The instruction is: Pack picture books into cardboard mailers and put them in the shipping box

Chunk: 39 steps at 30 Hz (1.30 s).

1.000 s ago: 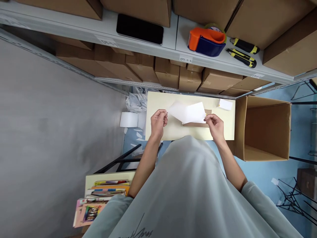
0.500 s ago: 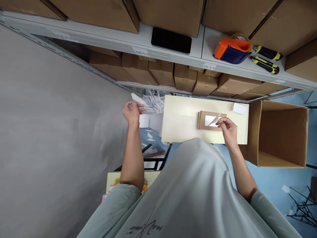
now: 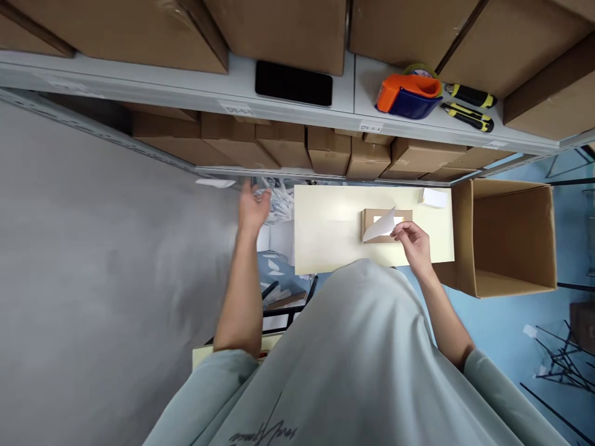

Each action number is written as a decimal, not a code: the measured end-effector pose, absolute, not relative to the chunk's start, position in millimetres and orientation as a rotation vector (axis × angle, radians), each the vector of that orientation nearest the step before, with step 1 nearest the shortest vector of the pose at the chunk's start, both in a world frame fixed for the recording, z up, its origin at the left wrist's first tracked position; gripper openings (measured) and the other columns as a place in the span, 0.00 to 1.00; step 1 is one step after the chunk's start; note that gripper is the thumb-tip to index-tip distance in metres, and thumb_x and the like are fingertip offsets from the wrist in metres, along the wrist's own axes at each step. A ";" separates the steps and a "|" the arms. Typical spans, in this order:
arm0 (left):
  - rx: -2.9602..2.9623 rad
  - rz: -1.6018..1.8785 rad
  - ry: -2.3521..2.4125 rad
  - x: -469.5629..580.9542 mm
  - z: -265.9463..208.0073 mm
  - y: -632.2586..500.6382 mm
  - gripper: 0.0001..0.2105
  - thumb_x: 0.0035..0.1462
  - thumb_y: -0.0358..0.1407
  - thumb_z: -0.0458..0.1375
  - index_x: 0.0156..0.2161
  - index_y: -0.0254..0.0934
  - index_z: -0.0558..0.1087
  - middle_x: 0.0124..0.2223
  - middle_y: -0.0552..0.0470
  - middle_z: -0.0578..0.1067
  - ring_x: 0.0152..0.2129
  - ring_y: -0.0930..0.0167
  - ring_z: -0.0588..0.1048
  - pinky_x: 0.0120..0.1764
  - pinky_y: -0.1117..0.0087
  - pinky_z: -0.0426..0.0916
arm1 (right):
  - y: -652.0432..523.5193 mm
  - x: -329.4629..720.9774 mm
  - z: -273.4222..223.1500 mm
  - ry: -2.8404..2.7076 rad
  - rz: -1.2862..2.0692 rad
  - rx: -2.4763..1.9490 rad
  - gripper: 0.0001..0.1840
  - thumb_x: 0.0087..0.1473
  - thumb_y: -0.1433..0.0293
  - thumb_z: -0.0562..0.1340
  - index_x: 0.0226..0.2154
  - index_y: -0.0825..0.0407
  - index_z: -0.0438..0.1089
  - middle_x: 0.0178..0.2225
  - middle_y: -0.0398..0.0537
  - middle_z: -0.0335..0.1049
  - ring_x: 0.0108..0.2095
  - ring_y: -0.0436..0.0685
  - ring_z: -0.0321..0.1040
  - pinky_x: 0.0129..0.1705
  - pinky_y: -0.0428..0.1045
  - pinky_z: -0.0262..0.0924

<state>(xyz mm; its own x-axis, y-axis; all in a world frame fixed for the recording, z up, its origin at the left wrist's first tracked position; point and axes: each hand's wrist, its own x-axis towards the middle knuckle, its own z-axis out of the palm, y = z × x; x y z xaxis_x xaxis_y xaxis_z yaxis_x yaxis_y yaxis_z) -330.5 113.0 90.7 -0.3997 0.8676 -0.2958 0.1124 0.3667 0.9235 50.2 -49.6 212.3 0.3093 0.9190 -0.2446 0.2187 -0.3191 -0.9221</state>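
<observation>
My left hand [image 3: 253, 207] is open, its fingers apart and partly blurred, at the left beside a heap of white paper scraps [image 3: 281, 201]. A loose white paper strip [image 3: 215, 183] is just left of its fingertips, apart from them and seemingly in the air. My right hand [image 3: 413, 243] pinches the edge of a white sticker sheet [image 3: 380, 224] between thumb and fingers. That sheet tilts up over a small flat cardboard box [image 3: 367, 218] lying on the cream table [image 3: 325, 229], and it hides part of the white patch on the box's top.
A small white box [image 3: 433, 198] sits at the table's far right corner. Right of the table stands a large open carton [image 3: 514, 238]. The shelf above bears a phone [image 3: 294, 83], an orange-and-blue tape dispenser [image 3: 409, 96], utility knives [image 3: 469, 106] and several cartons.
My left hand has let go of the paper strip, which is now off to its left. My right hand's sheet has swung wider over the box. The whole view has shifted slightly.
</observation>
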 end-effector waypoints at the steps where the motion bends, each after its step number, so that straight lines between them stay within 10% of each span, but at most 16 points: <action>1: 0.917 1.095 1.735 -302.1 98.4 98.9 0.16 0.55 0.25 0.69 0.48 0.36 0.75 0.48 0.45 0.83 0.37 0.69 0.80 0.44 0.71 0.75 | -48.4 51.9 212.7 -1.031 1.063 -1.744 0.12 0.59 0.56 0.68 0.32 0.46 0.75 0.32 0.45 0.76 0.37 0.59 0.75 0.44 0.56 0.73; 8: 1.406 0.906 1.071 -132.6 169.3 -11.4 0.15 0.53 0.39 0.77 0.45 0.44 0.83 0.53 0.46 0.85 0.54 0.56 0.81 0.64 0.55 0.71 | -42.4 69.9 210.8 -1.019 1.121 -1.685 0.16 0.61 0.51 0.66 0.34 0.45 0.72 0.35 0.46 0.76 0.40 0.59 0.77 0.46 0.56 0.74; 15: 1.443 0.934 1.189 -77.4 168.1 -27.6 0.04 0.63 0.41 0.69 0.37 0.45 0.82 0.46 0.46 0.85 0.49 0.58 0.82 0.60 0.55 0.72 | -49.9 95.5 207.3 -0.891 1.209 -1.582 0.19 0.61 0.48 0.68 0.35 0.45 0.72 0.36 0.46 0.76 0.42 0.60 0.78 0.48 0.57 0.76; 23: 0.792 0.819 1.190 -33.4 167.6 -20.4 0.21 0.49 0.52 0.77 0.35 0.40 0.77 0.35 0.52 0.80 0.34 0.68 0.79 0.42 0.66 0.76 | -61.7 157.6 200.6 -0.962 1.283 -1.567 0.26 0.59 0.40 0.69 0.39 0.45 0.77 0.39 0.49 0.80 0.42 0.60 0.78 0.46 0.56 0.74; 39: 0.633 0.801 1.239 16.4 164.2 -34.6 0.20 0.50 0.51 0.77 0.36 0.40 0.76 0.38 0.53 0.79 0.37 0.70 0.77 0.46 0.68 0.76 | -60.0 221.7 154.8 -0.932 1.311 -1.691 0.22 0.52 0.45 0.74 0.32 0.46 0.78 0.32 0.45 0.79 0.32 0.56 0.72 0.37 0.53 0.71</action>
